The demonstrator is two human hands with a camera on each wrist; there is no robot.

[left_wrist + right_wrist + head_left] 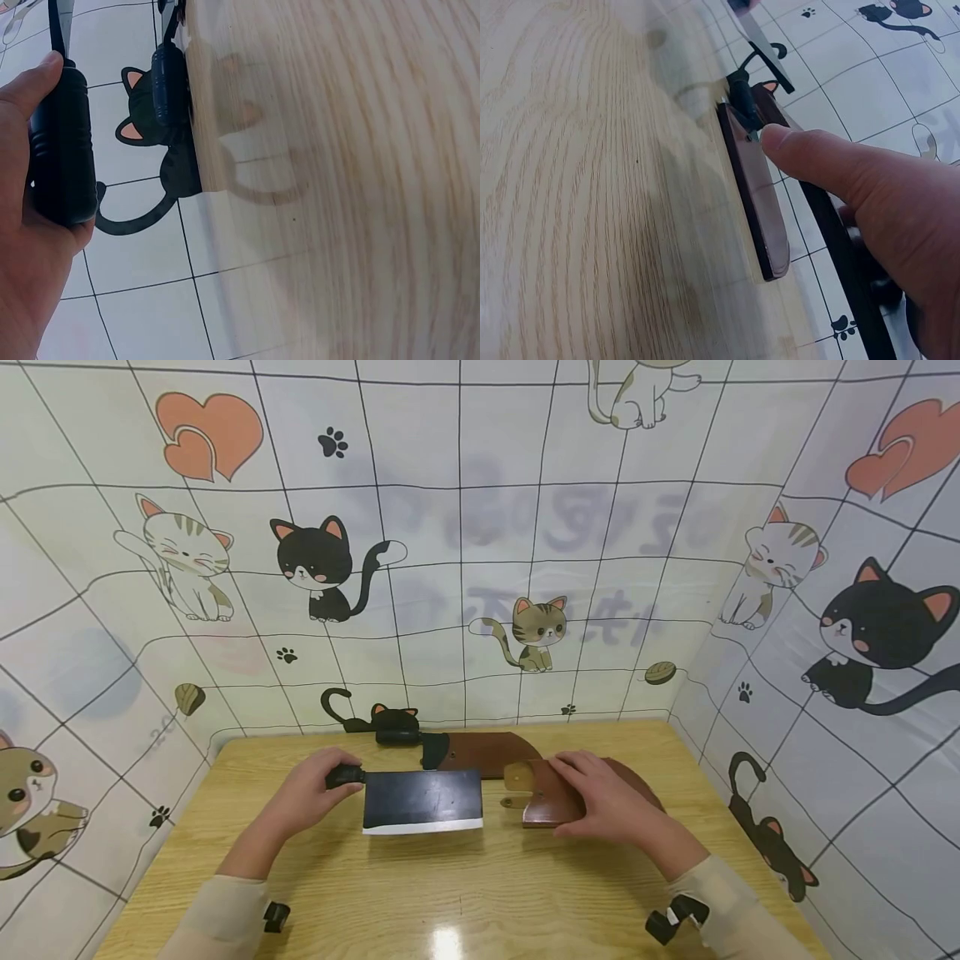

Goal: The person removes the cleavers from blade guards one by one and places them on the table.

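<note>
My left hand (306,792) grips the black handle (64,150) of a cleaver. Its broad dark blade (422,797) points right above the table, pale cutting edge toward me. In my right hand (609,800) is a brown leather sheath (546,797), gripped from above with the thumb on the near side. A tan strap flap (517,777) hangs out at its left end, facing the blade's tip across a small gap. In the right wrist view, the thumb (817,157) lies along the sheath's dark edge (836,244); the other fingers are mostly hidden.
Behind the cleaver, at the table's back edge, lies a second knife in a brown sheath (487,752), its black handle (397,737) to the left. The wooden table (450,893) meets a cat-patterned sheet (427,610) at the back and sides.
</note>
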